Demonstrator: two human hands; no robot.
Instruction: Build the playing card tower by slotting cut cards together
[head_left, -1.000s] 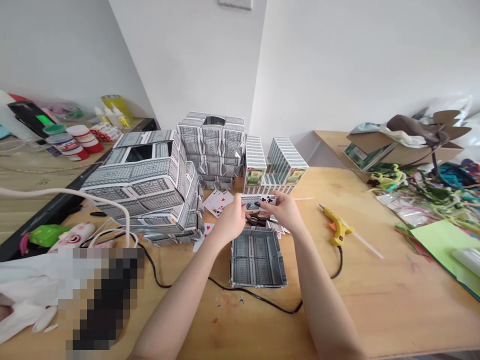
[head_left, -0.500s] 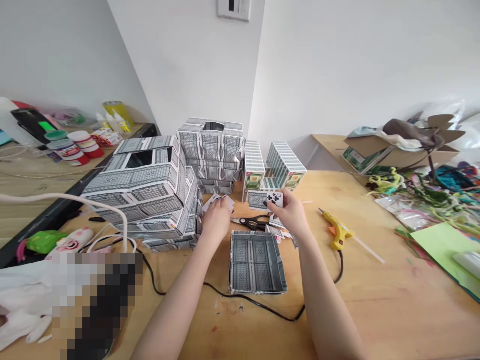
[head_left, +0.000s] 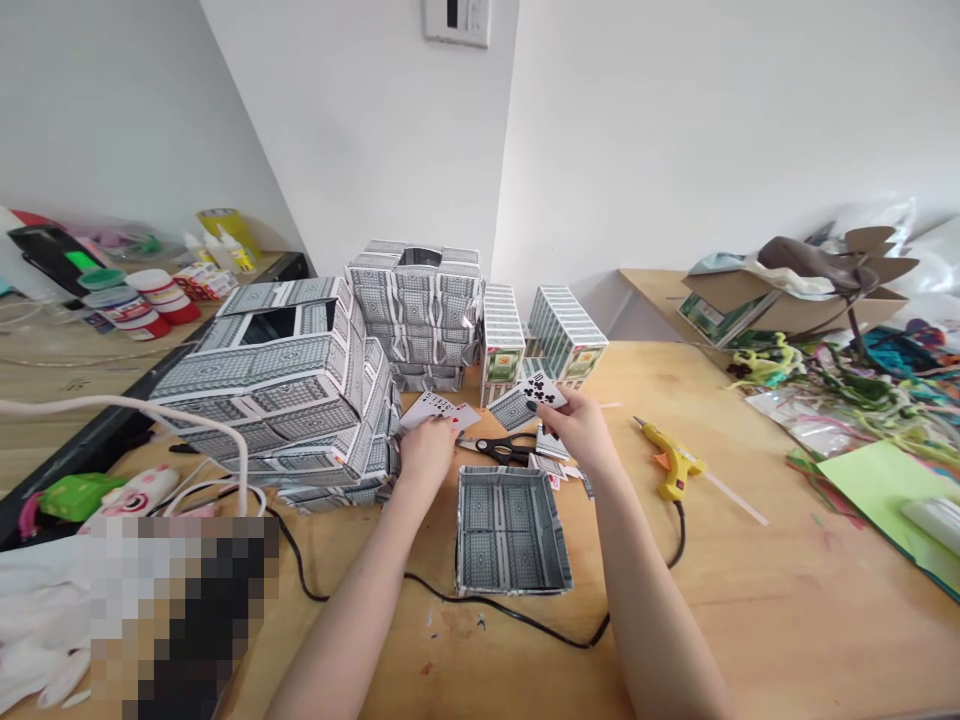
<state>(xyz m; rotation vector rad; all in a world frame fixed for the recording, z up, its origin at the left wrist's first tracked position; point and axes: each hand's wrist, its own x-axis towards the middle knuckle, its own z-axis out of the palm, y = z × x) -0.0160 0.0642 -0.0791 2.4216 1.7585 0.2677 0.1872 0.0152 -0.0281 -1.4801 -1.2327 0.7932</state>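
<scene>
In my left hand (head_left: pixel 427 452) is a small fan of playing cards (head_left: pixel 431 406), faces up, beside the stacked card boxes. My right hand (head_left: pixel 574 422) is closed on playing cards (head_left: pixel 514 409); one shows a grey patterned back, and another shows a ten of clubs. Between my hands, black-handled scissors (head_left: pixel 504 448) lie on the table. More loose cards (head_left: pixel 551 445) lie under and beside my right hand. Nearer to me stands an open, shallow box made of cards (head_left: pixel 514 590), with grey card backs lining it.
Boxes built of cards (head_left: pixel 255 385) are stacked at left, with a taller one (head_left: pixel 416 310) behind. Packs of cards (head_left: pixel 568 330) stand at the back. A yellow glue gun (head_left: pixel 671 460) lies at right, its black cord crossing the front. Craft scraps (head_left: pixel 810 400) cover the far right.
The cards in my left hand are fanned wider, with more faces showing. My right hand has tilted its cards, and the ten of clubs shows more fully. The view has shifted slightly.
</scene>
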